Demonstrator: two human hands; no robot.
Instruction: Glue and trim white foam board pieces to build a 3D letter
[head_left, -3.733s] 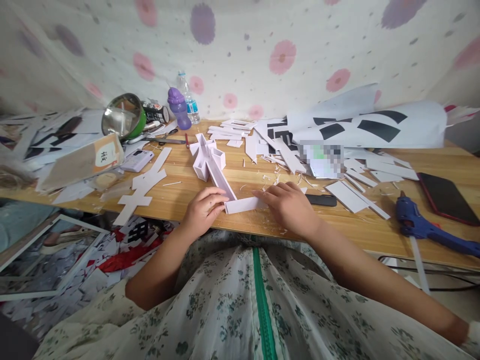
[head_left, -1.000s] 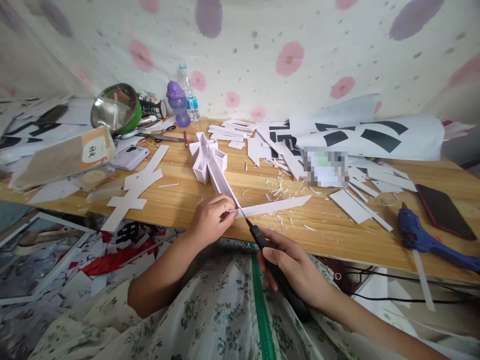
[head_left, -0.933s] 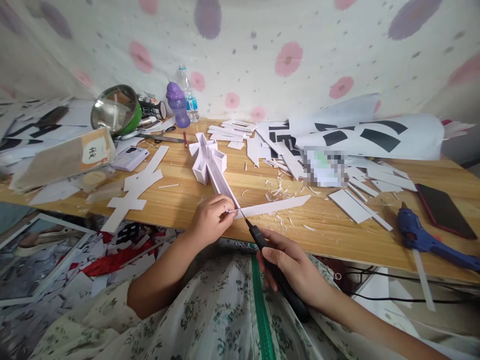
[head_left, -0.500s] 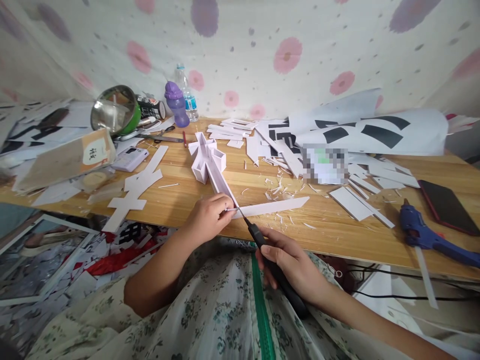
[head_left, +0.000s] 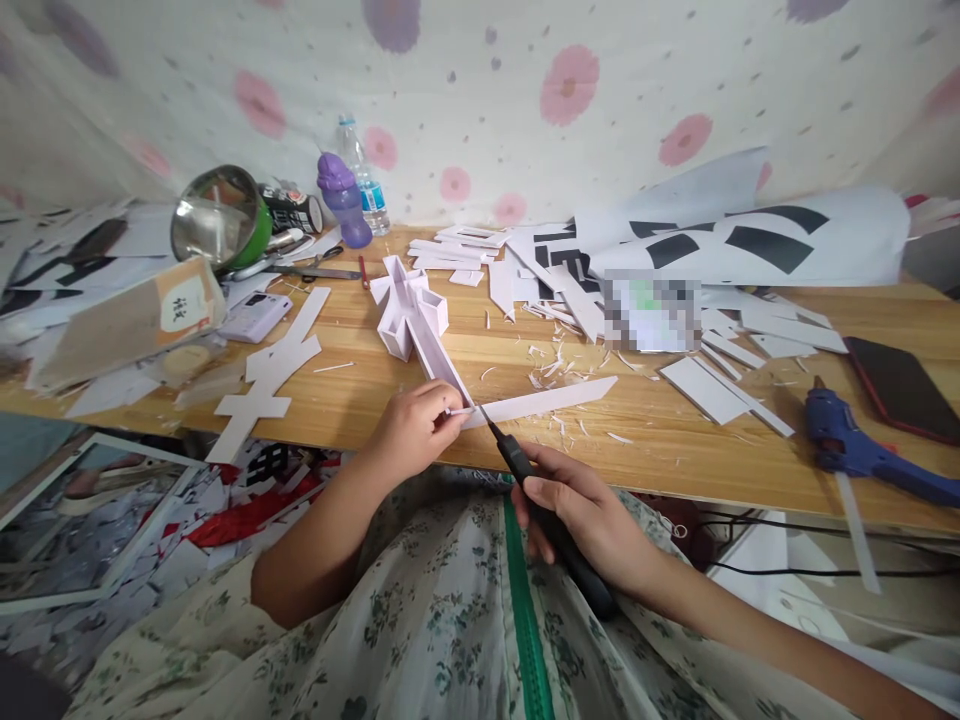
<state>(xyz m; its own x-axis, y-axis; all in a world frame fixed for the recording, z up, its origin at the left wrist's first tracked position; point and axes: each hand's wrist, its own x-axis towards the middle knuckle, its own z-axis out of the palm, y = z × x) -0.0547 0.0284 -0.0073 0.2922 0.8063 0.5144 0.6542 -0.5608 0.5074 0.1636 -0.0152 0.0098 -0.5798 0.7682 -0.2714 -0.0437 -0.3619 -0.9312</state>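
Black tool (head_left: 566, 555) slants forward-left in the right hand (head_left: 592, 510), grip wrapped round it, tip near the white strip (head_left: 555, 400); the left hand (head_left: 412, 425), knuckles up, apparently pinches the near end of the white assembly (head_left: 435, 355) on the table (head_left: 352, 410).

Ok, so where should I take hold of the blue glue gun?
Best by its handle, coming from the near right. The blue glue gun seems to lie on its side: the handle stretches right to the picture's edge, while the nozzle points away from you. I'd avoid the nozzle and the pale stick jutting past the table's near edge.
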